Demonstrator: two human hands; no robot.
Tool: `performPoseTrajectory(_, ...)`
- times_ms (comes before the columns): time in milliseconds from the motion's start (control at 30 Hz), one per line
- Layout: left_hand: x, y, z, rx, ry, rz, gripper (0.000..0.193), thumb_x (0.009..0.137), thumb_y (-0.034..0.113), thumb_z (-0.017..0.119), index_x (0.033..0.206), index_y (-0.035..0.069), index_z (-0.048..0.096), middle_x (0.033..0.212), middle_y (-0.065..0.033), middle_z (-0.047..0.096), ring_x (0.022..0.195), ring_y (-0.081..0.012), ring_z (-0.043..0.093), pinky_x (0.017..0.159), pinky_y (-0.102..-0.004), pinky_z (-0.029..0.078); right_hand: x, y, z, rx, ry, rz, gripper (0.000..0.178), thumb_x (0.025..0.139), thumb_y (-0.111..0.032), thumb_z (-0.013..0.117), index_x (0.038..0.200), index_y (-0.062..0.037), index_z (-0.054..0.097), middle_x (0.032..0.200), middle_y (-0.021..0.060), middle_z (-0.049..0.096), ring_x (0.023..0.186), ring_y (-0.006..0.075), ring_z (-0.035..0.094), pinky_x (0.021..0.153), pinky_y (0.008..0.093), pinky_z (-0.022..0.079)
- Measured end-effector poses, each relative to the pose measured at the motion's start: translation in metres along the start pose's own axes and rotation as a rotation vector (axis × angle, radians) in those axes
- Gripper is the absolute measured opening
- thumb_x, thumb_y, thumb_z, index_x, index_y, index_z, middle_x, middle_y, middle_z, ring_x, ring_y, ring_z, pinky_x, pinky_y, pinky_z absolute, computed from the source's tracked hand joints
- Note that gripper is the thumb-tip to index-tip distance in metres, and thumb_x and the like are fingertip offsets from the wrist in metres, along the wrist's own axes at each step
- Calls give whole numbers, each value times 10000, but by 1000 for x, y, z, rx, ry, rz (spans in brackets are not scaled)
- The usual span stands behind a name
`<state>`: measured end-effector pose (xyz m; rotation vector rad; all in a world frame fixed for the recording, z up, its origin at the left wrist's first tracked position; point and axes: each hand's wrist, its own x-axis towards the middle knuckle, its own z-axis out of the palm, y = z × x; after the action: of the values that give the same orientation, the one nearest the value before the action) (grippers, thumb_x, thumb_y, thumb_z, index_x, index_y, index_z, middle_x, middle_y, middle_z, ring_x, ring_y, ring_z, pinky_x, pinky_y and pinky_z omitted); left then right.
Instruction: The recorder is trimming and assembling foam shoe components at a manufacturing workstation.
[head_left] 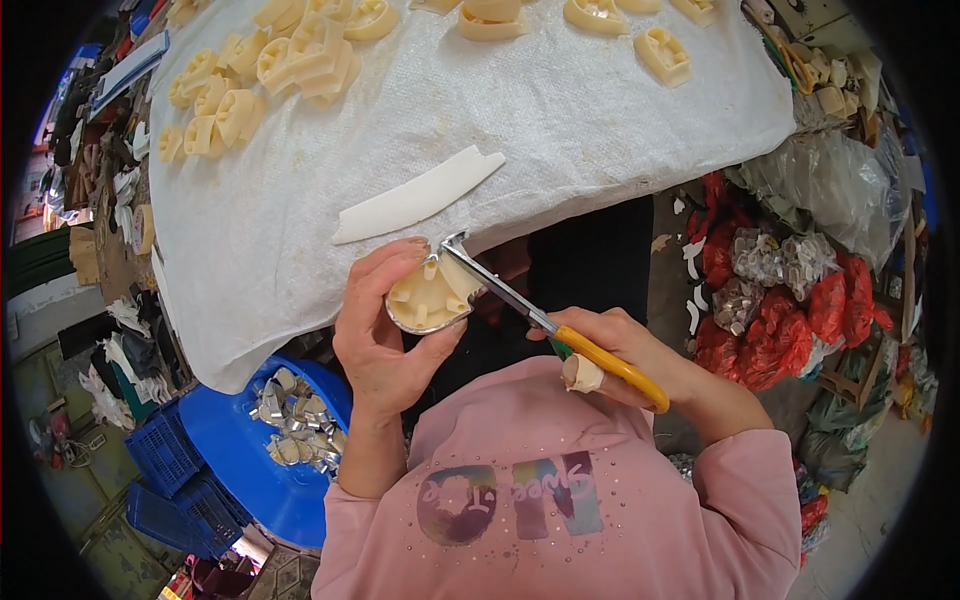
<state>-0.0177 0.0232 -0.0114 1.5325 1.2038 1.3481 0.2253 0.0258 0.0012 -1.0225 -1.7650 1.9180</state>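
Observation:
My left hand (380, 325) grips a cream moulded plastic piece (430, 297) with a silvery rim. The hollow side faces up and shows short pegs inside. My right hand (610, 350) is closed around the yellow handle of a slim metal hammer (515, 297). Its small head is at the piece's far edge, near my left fingertips; whether they touch I cannot tell. Pale wrapping (582, 373) covers a digit of my right hand. Just beyond my left hand, a white curved strip (420, 195) lies on the table's white woven cover (570, 120).
Many similar cream pieces (315, 55) stand along the far side of the table. A blue basin (225, 420) at lower left holds silvery-rimmed pieces (295, 425). Blue crates (185, 500) stand beside it. Red plastic bags (775, 340) and clear bags crowd the right.

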Motion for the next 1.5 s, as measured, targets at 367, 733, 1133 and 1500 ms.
performPoseTrajectory(367,2,2,-16,-80,13,-185,577,649,63,769,1172,-28,542,1174,-124,532,1110,-214,518,950,-323,411,-16,-7,-17,-366,59,-8,496,755,-303,687,1170,-79,534,813,115,554,701,296,579,592,366,433)
performPoseTrajectory(733,8,10,-24,-73,-178,-260,580,653,131,778,1170,-20,563,1135,-102,556,1051,-192,533,915,-299,409,-10,-57,-52,-1226,46,-149,470,708,-415,714,1092,-166,605,708,25,471,590,180,495,614,339,379)
performPoseTrajectory(1133,10,6,-21,-22,-258,-239,590,645,171,789,1164,-15,579,1143,-119,572,1062,-212,539,923,-312,406,-10,-53,-62,-1265,-39,-283,456,663,-327,749,1057,-148,604,667,7,466,609,165,501,651,328,370)
performPoseTrajectory(1500,9,7,-17,-40,-266,-263,598,635,182,789,1161,-15,583,1126,-118,584,1050,-205,546,912,-309,415,-9,-48,-67,-1284,-8,-418,407,644,-262,748,997,-131,594,620,0,471,518,175,461,676,311,363)
